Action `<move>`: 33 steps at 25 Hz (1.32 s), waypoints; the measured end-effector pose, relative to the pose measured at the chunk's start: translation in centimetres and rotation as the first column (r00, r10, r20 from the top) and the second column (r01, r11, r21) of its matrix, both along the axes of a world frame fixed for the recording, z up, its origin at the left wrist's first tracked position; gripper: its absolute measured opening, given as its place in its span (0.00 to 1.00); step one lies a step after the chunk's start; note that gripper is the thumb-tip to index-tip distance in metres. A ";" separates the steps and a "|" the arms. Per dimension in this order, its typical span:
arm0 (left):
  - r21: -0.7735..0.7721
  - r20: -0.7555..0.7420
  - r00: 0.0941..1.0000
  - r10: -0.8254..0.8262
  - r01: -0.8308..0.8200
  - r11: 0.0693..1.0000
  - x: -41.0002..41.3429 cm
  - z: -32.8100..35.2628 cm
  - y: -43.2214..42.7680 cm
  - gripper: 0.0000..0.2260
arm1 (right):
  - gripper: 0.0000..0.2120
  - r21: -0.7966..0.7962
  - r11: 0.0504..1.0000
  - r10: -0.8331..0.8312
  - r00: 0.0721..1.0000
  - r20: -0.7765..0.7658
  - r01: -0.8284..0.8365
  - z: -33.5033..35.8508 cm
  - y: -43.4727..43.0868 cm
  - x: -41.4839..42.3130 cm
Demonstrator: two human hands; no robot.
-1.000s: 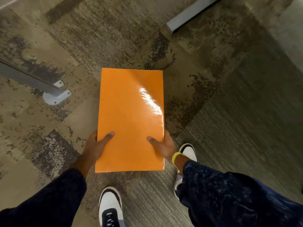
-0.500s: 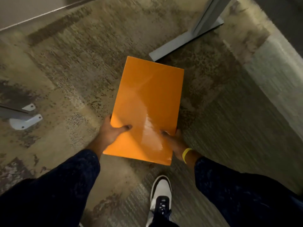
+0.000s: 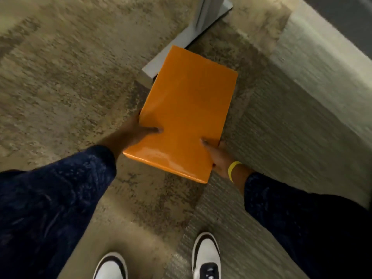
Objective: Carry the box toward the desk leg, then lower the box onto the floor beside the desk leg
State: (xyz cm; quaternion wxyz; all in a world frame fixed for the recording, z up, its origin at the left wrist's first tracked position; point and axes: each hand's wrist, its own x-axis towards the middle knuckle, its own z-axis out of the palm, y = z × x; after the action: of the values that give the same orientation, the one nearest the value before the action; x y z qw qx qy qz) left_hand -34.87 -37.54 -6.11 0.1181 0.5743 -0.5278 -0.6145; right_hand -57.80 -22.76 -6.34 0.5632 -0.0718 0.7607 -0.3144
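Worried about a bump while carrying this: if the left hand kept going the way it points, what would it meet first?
Probably the grey metal base beyond the orange package that the left hand grips; depth is unclear, and it may pass above.

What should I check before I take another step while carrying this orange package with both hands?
1. Left hand grips the orange package, thumb on top: ok.
2. Right hand grips the near right corner, thumb on top: ok.
3. Package level: not ok, it tilts, with the near right corner lowest.
4. Path ahead: not ok, a grey metal base lies on the carpet just past the package's far edge.
5. Footing: ok, both shoes show on flat carpet.
6. Floor directly under the package: cannot tell, it is hidden.
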 end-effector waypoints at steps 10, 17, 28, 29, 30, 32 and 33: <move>-0.056 0.128 0.971 -0.201 0.210 0.976 -2.8 -3.3 -7.2 0.38 | 0.34 -0.030 0.985 -0.168 0.986 -0.008 0.168 -3.2 -3.4 -0.4; -0.180 0.222 0.947 -0.234 0.276 0.944 -3.3 -5.3 -7.8 0.37 | 0.33 -0.086 0.986 -0.144 0.988 -0.048 0.140 -3.5 -4.0 -0.7; -0.273 0.627 0.604 -0.492 0.762 0.587 0.5 1.3 -5.6 0.46 | 0.48 0.067 0.907 0.391 0.770 -0.504 -0.417 3.0 -0.6 1.2; -0.265 0.706 0.519 -0.482 0.825 0.500 0.9 2.4 -5.2 0.47 | 0.48 0.101 0.882 0.442 0.731 -0.520 -0.461 3.8 -0.5 1.7; -0.251 0.764 0.446 -0.467 0.871 0.422 1.1 3.5 -4.7 0.48 | 0.49 0.133 0.859 0.484 0.701 -0.524 -0.494 4.5 -0.6 2.2; -0.246 0.811 0.370 -0.453 0.918 0.310 1.2 5.6 -4.0 0.49 | 0.49 0.205 0.802 0.572 0.622 -0.535 -0.561 5.8 -0.6 3.4; -0.259 0.822 0.356 -0.445 0.929 0.264 1.1 6.3 -3.8 0.50 | 0.49 0.239 0.775 0.605 0.580 -0.545 -0.585 6.1 -0.6 3.8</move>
State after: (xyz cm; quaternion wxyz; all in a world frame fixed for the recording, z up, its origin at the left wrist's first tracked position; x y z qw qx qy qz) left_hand -33.80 -41.32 0.22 -0.1511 0.3197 -0.9276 -0.1202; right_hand -53.98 -23.36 -0.21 0.3689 -0.4076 0.8334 -0.0559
